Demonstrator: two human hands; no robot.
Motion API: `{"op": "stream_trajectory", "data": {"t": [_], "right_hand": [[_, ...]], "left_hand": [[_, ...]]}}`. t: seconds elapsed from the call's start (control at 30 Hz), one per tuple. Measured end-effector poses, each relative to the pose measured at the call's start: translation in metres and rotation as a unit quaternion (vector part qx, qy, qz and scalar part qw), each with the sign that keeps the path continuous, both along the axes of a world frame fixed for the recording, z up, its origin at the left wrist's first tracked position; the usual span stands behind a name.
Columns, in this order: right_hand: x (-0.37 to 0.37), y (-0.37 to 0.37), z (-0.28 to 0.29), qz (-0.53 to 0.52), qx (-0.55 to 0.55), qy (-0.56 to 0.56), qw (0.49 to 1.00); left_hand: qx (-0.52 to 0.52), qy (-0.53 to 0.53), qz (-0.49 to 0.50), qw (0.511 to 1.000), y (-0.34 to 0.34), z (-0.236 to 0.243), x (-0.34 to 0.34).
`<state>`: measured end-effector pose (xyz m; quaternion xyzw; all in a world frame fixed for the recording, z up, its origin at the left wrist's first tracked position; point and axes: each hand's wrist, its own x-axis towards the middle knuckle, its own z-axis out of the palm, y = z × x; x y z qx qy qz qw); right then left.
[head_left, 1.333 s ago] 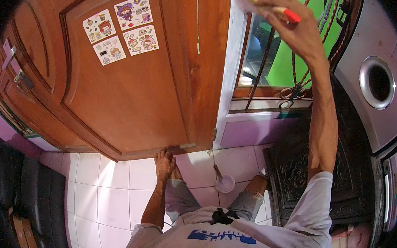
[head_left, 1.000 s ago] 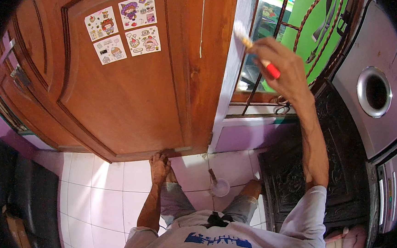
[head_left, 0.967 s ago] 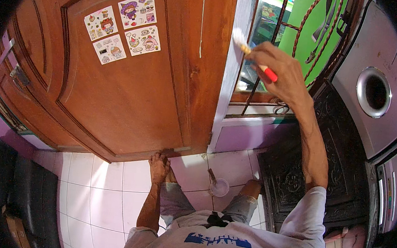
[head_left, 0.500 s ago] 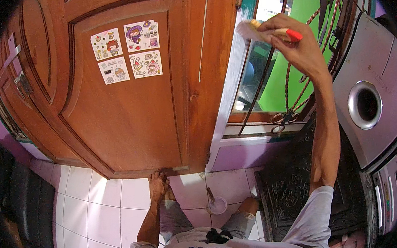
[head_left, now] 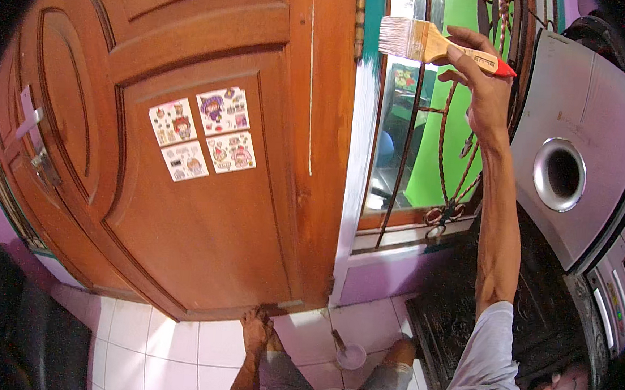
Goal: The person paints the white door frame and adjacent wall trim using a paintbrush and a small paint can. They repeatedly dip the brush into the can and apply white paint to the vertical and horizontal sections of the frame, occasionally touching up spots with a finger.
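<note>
Of two hands, the right hand point(head_left: 483, 91) grips one paintbrush point(head_left: 428, 45); the left hand point(head_left: 256, 330) rests open on the door point(head_left: 253, 212) bearing four stickers point(head_left: 202, 142).

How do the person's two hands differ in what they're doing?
The right hand is raised high, gripping a paintbrush near the white-painted frame strip; the left hand is down low, empty, resting at the bottom edge of the wooden door. The right arm is stretched upward, the left downward. Both are bare.
</note>
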<state>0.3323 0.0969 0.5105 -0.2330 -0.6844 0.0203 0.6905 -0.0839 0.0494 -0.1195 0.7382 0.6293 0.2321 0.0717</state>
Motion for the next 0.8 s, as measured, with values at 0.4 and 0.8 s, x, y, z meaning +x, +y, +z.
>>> {"op": "stream_trajectory", "data": {"t": [0.4,0.8], "right_hand": [[0.036,0.066,0.044,0.083,-0.002,0.021,0.996],[0.019,0.058,0.056,-0.023,0.034,-0.054,0.998]], "left_hand": [[0.052,-0.021,-0.015,0.998,-0.003,0.008,0.002],[0.031,0.012,-0.008,0.999,0.001,0.011,0.007]]}}
